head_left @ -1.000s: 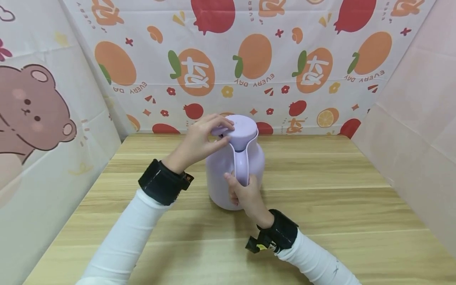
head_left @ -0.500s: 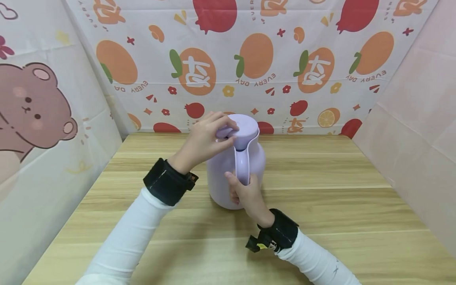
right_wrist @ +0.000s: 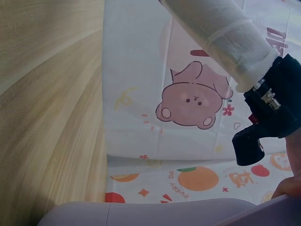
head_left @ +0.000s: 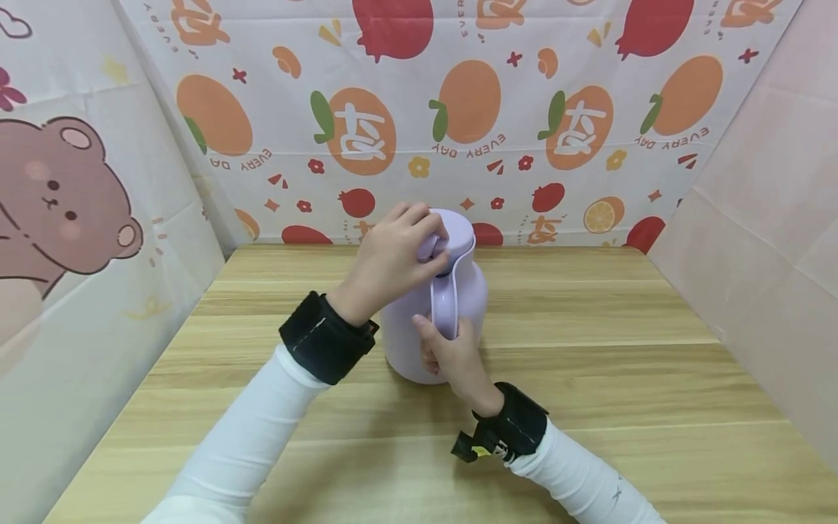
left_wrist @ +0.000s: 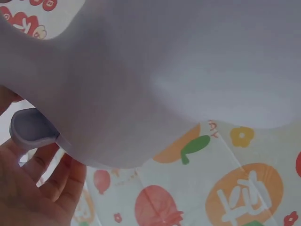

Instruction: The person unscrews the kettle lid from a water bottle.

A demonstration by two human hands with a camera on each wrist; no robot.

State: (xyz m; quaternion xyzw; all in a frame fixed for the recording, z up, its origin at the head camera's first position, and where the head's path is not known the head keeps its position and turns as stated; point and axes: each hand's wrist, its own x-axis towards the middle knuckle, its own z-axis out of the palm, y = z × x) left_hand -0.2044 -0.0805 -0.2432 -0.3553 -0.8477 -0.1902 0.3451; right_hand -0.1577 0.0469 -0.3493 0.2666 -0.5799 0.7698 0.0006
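Observation:
A lilac jug [head_left: 468, 302] with a round lid [head_left: 458, 231] stands upright on the wooden table [head_left: 589, 364], a little behind its middle. My left hand [head_left: 396, 258] curls over the lid's left side, thumb on the near edge and fingers wrapped across the top. My right hand [head_left: 452, 356] grips the lower part of the jug's handle [head_left: 444, 302], which faces me. In the left wrist view the jug's body [left_wrist: 155, 80] fills the frame, with my fingers [left_wrist: 42, 188] under the lid's tab [left_wrist: 30, 128]. The right wrist view shows only the jug's curved body [right_wrist: 155, 213] along the bottom edge.
Fruit-printed cloth walls [head_left: 458, 116] close in the table at the back. A bear-printed sheet [head_left: 65, 189] hangs on the left and a plain pink one [head_left: 766, 218] on the right. Black bands sit on both wrists, over white sleeves.
My left hand has slid further right over the lid, covering more of its top. The right hand and jug have stayed put.

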